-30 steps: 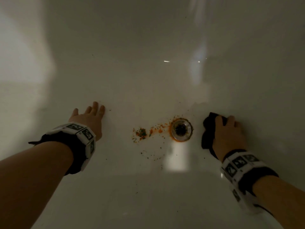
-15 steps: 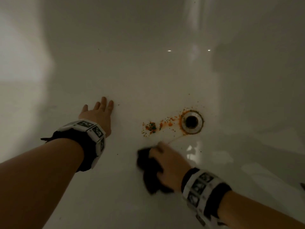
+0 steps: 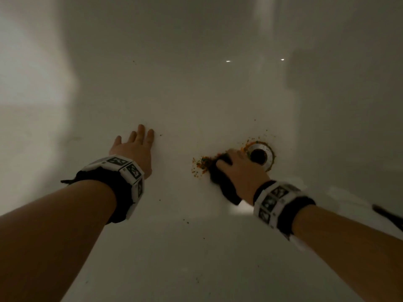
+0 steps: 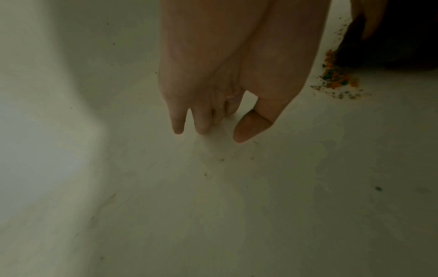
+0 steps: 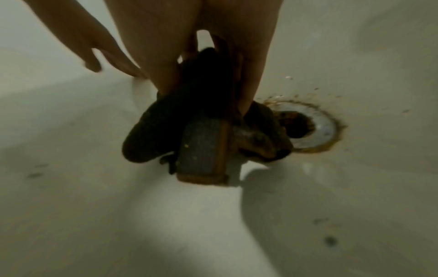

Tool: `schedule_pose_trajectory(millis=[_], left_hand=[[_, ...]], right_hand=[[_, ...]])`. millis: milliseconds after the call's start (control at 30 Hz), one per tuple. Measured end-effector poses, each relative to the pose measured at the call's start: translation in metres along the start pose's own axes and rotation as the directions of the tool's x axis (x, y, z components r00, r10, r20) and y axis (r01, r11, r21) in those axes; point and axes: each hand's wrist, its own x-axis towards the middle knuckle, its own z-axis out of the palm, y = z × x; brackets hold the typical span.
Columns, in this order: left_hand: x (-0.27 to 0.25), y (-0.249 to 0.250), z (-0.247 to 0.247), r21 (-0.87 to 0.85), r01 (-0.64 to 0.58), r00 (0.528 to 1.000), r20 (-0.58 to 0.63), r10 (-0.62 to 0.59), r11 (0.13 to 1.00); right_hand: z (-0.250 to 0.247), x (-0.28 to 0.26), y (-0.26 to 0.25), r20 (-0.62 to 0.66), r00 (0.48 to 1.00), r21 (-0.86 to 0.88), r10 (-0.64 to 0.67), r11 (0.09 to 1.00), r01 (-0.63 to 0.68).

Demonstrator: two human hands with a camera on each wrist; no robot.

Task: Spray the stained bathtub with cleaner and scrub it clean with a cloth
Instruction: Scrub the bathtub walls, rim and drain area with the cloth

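Dark cloth (image 3: pixel 220 179) bunched on the bathtub (image 3: pixel 196 94) floor, just left of the drain (image 3: pixel 260 155) and touching its rim. Right hand (image 3: pixel 242 171) grips the cloth, fingers curled over the top, pressing it down onto the stain (image 3: pixel 201 164). Right wrist view: cloth (image 5: pixel 166 127) wadded under the right hand (image 5: pixel 208 46), a grey patch with brownish edge on its underside, folds reaching the metal drain (image 5: pixel 317 127) ring. Stain is orange and greenish crumbs, partly covered by the cloth, the rest spread out to the cloth's left; orange residue rings the drain edge, a few specks scattered beyond it. Left wrist view: crumbs of stain (image 4: pixel 336 80) just beside the cloth (image 4: pixel 379 52) edge.

Left hand (image 3: pixel 135 147) flat on the tub floor, well left of the stain, fingers straight and slightly spread, holds nothing. Left wrist view: left hand (image 4: pixel 227 65) fingertips and thumb touch the white surface. Hands are apart.

Both wrists wear black bands with white marker blocks. Small dark specks dot the tub floor. Dim light; two bright glints on the far wall. Dark object (image 3: pixel 390 216) at right edge, cannot tell what.
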Motion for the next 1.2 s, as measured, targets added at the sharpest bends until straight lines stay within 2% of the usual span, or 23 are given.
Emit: schedule_pose_trajectory(millis=[67, 100, 167, 200, 267, 300, 333, 367, 400, 467, 500, 567, 633, 700, 733, 800, 867, 1000, 1067, 1100, 1133, 1167, 1200], left_hand=[[0.000, 0.001, -0.001, 0.009, 0.007, 1.000, 0.003, -0.007, 1.000], [0.000, 0.001, -0.002, 0.016, 0.010, 1.000, 0.004, -0.010, 1.000], [0.001, 0.002, -0.001, 0.019, 0.012, 1.000, 0.003, -0.012, 1.000], [0.001, 0.002, -0.001, 0.017, 0.012, 1.000, 0.003, -0.013, 1.000], [0.000, 0.001, 0.000, 0.014, 0.015, 1.000, 0.004, -0.016, 1.000], [0.000, 0.001, 0.001, 0.014, 0.015, 1.000, 0.002, -0.015, 1.000], [0.000, 0.000, 0.002, 0.016, 0.014, 1.000, -0.003, -0.014, 1.000], [0.001, 0.000, 0.002, 0.020, 0.013, 1.000, -0.009, -0.013, 1.000], [0.001, 0.000, 0.002, 0.021, 0.012, 1.000, -0.012, -0.012, 1.000], [0.000, 0.000, 0.004, 0.002, 0.009, 1.000, -0.014, -0.009, 1.000], [0.001, 0.000, 0.004, -0.006, 0.009, 1.000, -0.018, -0.010, 1.000], [0.001, 0.000, 0.002, -0.009, 0.010, 1.000, -0.021, -0.011, 1.000], [0.001, -0.001, 0.001, -0.005, 0.010, 1.000, -0.010, -0.010, 1.000], [0.001, -0.002, 0.000, 0.004, 0.007, 1.000, -0.006, -0.007, 1.000], [0.001, -0.002, 0.001, 0.010, 0.006, 1.000, -0.007, -0.006, 1.000], [0.001, -0.002, 0.001, 0.014, 0.006, 1.000, -0.004, -0.006, 1.000], [0.000, -0.002, 0.002, 0.014, 0.008, 1.000, -0.001, -0.008, 1.000], [0.001, -0.002, 0.001, 0.017, 0.009, 1.000, -0.009, -0.009, 1.000], [0.001, -0.002, 0.002, 0.016, 0.007, 1.000, -0.003, -0.007, 1.000], [0.001, -0.002, 0.002, 0.016, 0.007, 1.000, -0.003, -0.007, 1.000], [0.001, -0.002, 0.002, 0.015, 0.008, 1.000, -0.006, -0.008, 1.000], [0.001, -0.001, 0.002, 0.011, 0.009, 1.000, -0.010, -0.009, 1.000], [0.001, -0.001, 0.002, 0.004, 0.010, 1.000, -0.011, -0.010, 1.000]], right_hand=[[-0.013, 0.001, 0.004, -0.028, 0.995, 0.050, 0.092, 0.995, -0.091], [-0.012, -0.004, -0.002, -0.041, 0.997, 0.095, 0.064, 0.994, -0.060], [0.000, -0.020, -0.031, 0.045, 0.988, 0.161, -0.149, 0.977, 0.140], [0.011, -0.030, -0.048, 0.135, 0.943, 0.180, -0.303, 0.944, 0.277], [0.030, -0.039, -0.080, 0.326, 0.755, 0.134, -0.569, 0.818, 0.559], [0.040, -0.040, -0.089, 0.400, 0.682, 0.092, -0.612, 0.767, 0.635], [0.049, -0.037, -0.094, 0.422, 0.674, 0.063, -0.607, 0.761, 0.646], [0.055, -0.031, -0.095, 0.373, 0.719, 0.067, -0.586, 0.790, 0.609], [0.055, -0.026, -0.094, 0.301, 0.791, 0.083, -0.533, 0.841, 0.535], [0.045, -0.011, -0.081, 0.156, 0.923, 0.135, -0.351, 0.934, 0.332], [0.035, -0.003, -0.069, 0.097, 0.966, 0.142, -0.241, 0.964, 0.226], [0.009, 0.013, -0.046, 0.007, 0.999, 0.148, -0.044, 0.988, 0.042], [-0.010, 0.019, -0.032, -0.051, 0.995, 0.182, 0.086, 0.980, -0.076], [-0.018, 0.012, -0.033, -0.072, 0.989, 0.203, 0.130, 0.973, -0.113], [-0.017, 0.006, -0.039, -0.067, 0.993, 0.217, 0.096, 0.973, -0.079], [-0.006, -0.012, -0.063, 0.011, 0.991, 0.249, -0.130, 0.961, 0.123], [0.017, -0.027, -0.091, 0.165, 0.910, 0.255, -0.381, 0.907, 0.334], [0.056, -0.046, -0.125, 0.368, 0.739, 0.281, -0.564, 0.825, 0.490], [0.059, -0.049, -0.121, 0.358, 0.674, 0.243, -0.646, 0.762, 0.601], [0.063, -0.047, -0.116, 0.357, 0.673, 0.221, -0.647, 0.759, 0.612], [0.063, -0.045, -0.112, 0.347, 0.702, 0.229, -0.622, 0.782, 0.580], [0.062, -0.041, -0.104, 0.335, 0.744, 0.211, -0.578, 0.815, 0.539], [0.065, -0.034, -0.099, 0.259, 0.813, 0.190, -0.521, 0.853, 0.486]])
